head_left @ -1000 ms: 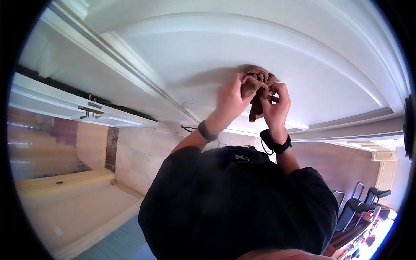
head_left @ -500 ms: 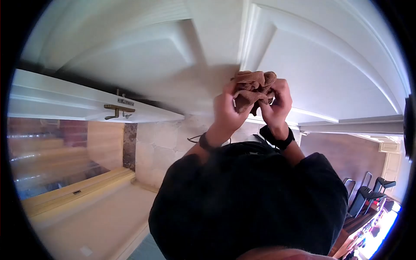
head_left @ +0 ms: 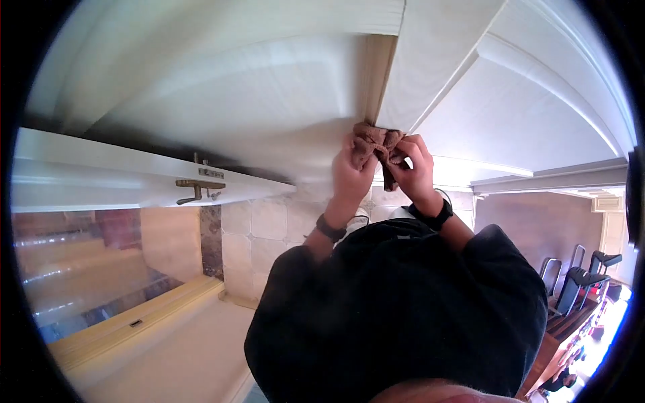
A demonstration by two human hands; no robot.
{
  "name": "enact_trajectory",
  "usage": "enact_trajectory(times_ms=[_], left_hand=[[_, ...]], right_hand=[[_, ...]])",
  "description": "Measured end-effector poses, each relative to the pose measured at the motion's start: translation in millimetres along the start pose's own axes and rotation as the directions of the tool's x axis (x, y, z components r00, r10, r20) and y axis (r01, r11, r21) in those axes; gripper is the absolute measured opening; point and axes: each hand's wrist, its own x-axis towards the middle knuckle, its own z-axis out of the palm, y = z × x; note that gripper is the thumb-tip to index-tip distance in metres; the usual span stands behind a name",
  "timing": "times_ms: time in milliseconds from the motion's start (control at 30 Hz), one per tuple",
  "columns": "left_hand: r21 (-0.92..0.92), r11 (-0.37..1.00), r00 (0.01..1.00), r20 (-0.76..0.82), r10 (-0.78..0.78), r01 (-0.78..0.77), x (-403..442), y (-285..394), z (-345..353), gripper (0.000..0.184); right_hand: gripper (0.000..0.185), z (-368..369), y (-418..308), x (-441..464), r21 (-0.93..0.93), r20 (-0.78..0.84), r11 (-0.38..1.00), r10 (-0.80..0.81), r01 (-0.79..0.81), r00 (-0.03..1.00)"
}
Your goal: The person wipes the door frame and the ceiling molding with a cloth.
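Note:
A crumpled brown cloth (head_left: 373, 142) is bunched between my two hands, close to the edge of a white panelled door (head_left: 447, 60). My left hand (head_left: 353, 176) grips the cloth's left side, its fingers partly hidden behind the folds. On the right side, my right hand (head_left: 415, 169) pinches the cloth between thumb and bent fingers. One end of the cloth hangs down between the hands. The cloth appears to touch the door's lower edge, though its exact contact is hidden.
To the left stands a white door leaf with a brass handle (head_left: 199, 188), beside a glass pane (head_left: 87, 269). Pale floor tiles (head_left: 269, 221) lie below my arms. Black-topped stools (head_left: 574, 289) stand at the right beyond the opening.
The cloth and both hands have shifted slightly left and down. The panelled door's edge now shows, with a tan strip beside it. The cloth's hanging end reaches lower.

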Motion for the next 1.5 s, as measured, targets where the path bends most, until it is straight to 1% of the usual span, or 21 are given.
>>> enact_trajectory(times_ms=[67, 100, 200, 233, 267, 333, 367, 467, 567, 700, 767, 800, 833, 933, 1033, 1133, 1167, 1233, 1367, 1433, 1500], left_hand=[[-0.142, 0.983, 0.993, 0.044, -0.113, 0.118, -2, -6, -1, 0.030], [-0.098, 0.990, 0.993, 0.072, -0.095, 0.102, -1, -7, -3, 0.031], [0.053, 0.997, 0.996, 0.071, -0.057, 0.053, 15, 30, -10, 0.032], [-0.002, 0.999, 0.996, 0.075, -0.039, 0.039, 20, 35, -10, 0.031], [0.014, 1.000, 0.998, 0.066, 0.002, -0.003, 21, 45, -12, 0.030], [0.044, 0.995, 0.995, 0.036, 0.092, -0.094, 37, 92, -16, 0.029], [0.076, 0.988, 0.991, 0.047, 0.129, -0.132, 41, 97, -17, 0.027], [0.034, 0.969, 0.968, 0.078, 0.240, -0.243, 51, 123, -18, 0.015], [-0.003, 0.984, 0.983, 0.052, 0.178, -0.178, 46, 113, -16, 0.013], [-0.006, 0.998, 0.997, 0.050, 0.062, -0.062, 32, 87, -14, 0.013], [0.055, 0.999, 0.999, 0.046, -0.001, -0.002, 21, 56, -16, 0.022], [0.084, 0.996, 0.998, 0.047, -0.032, 0.028, 20, 53, -16, 0.027], [0.130, 0.989, 0.998, 0.020, -0.067, 0.064, 16, 60, -15, 0.028], [0.203, 0.976, 0.995, 0.040, -0.086, 0.076, 9, 52, -13, 0.027], [0.263, 0.965, 0.999, 0.022, -0.024, 0.017, 8, 65, -9, 0.025], [0.270, 0.951, 0.988, 0.001, 0.154, -0.149, 20, 97, -6, 0.026], [0.235, 0.964, 0.992, -0.008, 0.127, -0.121, 21, 101, -6, 0.026], [0.160, 0.985, 0.996, -0.037, 0.077, -0.070, 24, 105, -4, 0.028], [0.225, 0.974, 0.996, -0.073, 0.056, -0.039, 20, 93, -5, 0.030], [0.246, 0.968, 0.997, -0.051, 0.050, -0.036, 19, 87, -8, 0.031], [0.219, 0.976, 1.000, 0.023, 0.015, -0.020, 18, 74, -15, 0.033]], right_hand=[[0.034, 2, 0, -6, -0.009, 0.048, 0.997, 0.079, -0.078, 0.996], [0.032, 1, -5, -3, -0.017, 0.045, 0.995, 0.096, -0.095, 0.994], [0.033, -6, -17, 9, 0.008, 0.053, 0.996, 0.092, -0.093, 0.994], [0.032, -10, -25, 17, 0.010, 0.014, 0.999, 0.041, -0.041, 0.999], [0.031, -14, -38, 27, 0.028, 0.004, 0.998, 0.054, -0.054, 0.999], [0.030, -21, -55, 47, 0.051, -0.084, 0.997, -0.056, 0.061, 0.995], [0.032, -27, -66, 57, 0.019, -0.098, 0.994, -0.101, 0.103, 0.990], [0.035, -38, -76, 71, 0.023, -0.103, 0.992, -0.120, 0.123, 0.987], [0.034, -44, -72, 67, 0.009, -0.032, 0.997, -0.074, 0.074, 0.997], [0.033, -39, -54, 52, 0.078, 0.054, 0.997, -0.023, 0.019, 0.998], [0.030, -37, -47, 43, 0.084, 0.144, 0.994, 0.051, -0.064, 0.988], [0.028, -36, -43, 39, 0.082, 0.186, 0.991, 0.089, -0.106, 0.979], [0.027, -34, -33, 35, 0.048, 0.217, 0.996, 0.059, -0.071, 0.974], [0.030, -38, -23, 29, 0.016, 0.304, 0.994, 0.101, -0.111, 0.947], [0.031, -44, -21, 36, 0.075, 0.304, 0.996, 0.025, -0.050, 0.952], [0.032, -50, -30, 48, 0.160, 0.255, 0.987, -0.014, -0.028, 0.967], [0.032, -52, -34, 52, 0.192, 0.232, 0.981, -0.027, -0.019, 0.972], [0.035, -55, -38, 61, 0.186, 0.244, 0.982, -0.073, 0.027, 0.967], [0.033, -52, -34, 57, 0.130, 0.249, 0.991, -0.070, 0.039, 0.966], [0.033, -49, -35, 54, 0.135, 0.260, 0.991, -0.024, -0.012, 0.965], [0.030, -47, -38, 50, 0.141, 0.291, 0.986, 0.040, -0.084, 0.956]])
